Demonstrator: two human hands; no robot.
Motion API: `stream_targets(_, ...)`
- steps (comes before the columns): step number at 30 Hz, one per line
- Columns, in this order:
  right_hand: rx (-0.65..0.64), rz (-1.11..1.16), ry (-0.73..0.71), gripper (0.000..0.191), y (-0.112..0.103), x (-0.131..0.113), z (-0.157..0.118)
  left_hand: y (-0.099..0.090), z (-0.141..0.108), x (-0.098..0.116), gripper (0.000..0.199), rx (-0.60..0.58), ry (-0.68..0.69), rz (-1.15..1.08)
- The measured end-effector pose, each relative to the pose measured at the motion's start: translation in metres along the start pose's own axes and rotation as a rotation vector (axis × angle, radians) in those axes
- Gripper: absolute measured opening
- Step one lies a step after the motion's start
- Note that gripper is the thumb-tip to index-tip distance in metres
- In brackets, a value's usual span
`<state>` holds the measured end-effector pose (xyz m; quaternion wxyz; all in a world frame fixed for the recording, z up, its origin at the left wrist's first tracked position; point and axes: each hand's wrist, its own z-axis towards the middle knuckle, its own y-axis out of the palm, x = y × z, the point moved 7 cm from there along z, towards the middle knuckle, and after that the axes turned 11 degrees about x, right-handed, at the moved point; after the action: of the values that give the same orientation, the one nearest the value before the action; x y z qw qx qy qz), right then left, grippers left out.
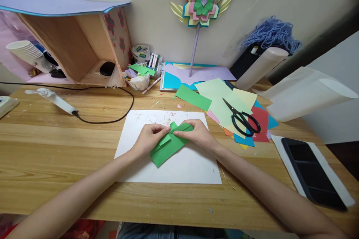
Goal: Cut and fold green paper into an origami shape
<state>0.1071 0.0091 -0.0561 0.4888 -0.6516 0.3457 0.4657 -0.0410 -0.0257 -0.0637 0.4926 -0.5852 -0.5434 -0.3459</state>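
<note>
A folded piece of green paper is held between both hands, over a white sheet on the wooden table. My left hand pinches its upper left part, where a small folded flap stands out. With thumb and fingers closed, my right hand grips the upper right end. The paper lies at a slant, its lower left corner pointing toward me. Fingers hide part of the folded top edge.
Black-handled scissors lie on coloured paper sheets at the right. A glue gun trails its black cable at the left. Behind stand a paper flower and an open box. A phone rests at the right edge.
</note>
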Motion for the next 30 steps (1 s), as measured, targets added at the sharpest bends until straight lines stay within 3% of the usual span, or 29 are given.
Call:
stream_targets(17, -0.031, -0.035, -0.059, 0.025, 0.003, 0.000, -0.001, -0.001, 0.003, -0.001, 0.032, -0.055, 0.005, 0.036)
stream_targets(23, -0.031, -0.053, -0.089, 0.025, 0.001, -0.008, 0.000, -0.003, 0.004, 0.000, 0.028, -0.001, -0.022, 0.009)
stream_targets(26, -0.017, 0.015, -0.038, 0.027, -0.002, -0.005, 0.002, -0.008, 0.005, -0.001, 0.029, 0.050, -0.044, -0.031)
stream_targets(30, -0.010, 0.306, 0.114, 0.039, -0.001, 0.004, 0.003, -0.015, 0.008, -0.003, 0.033, 0.137, -0.064, -0.167)
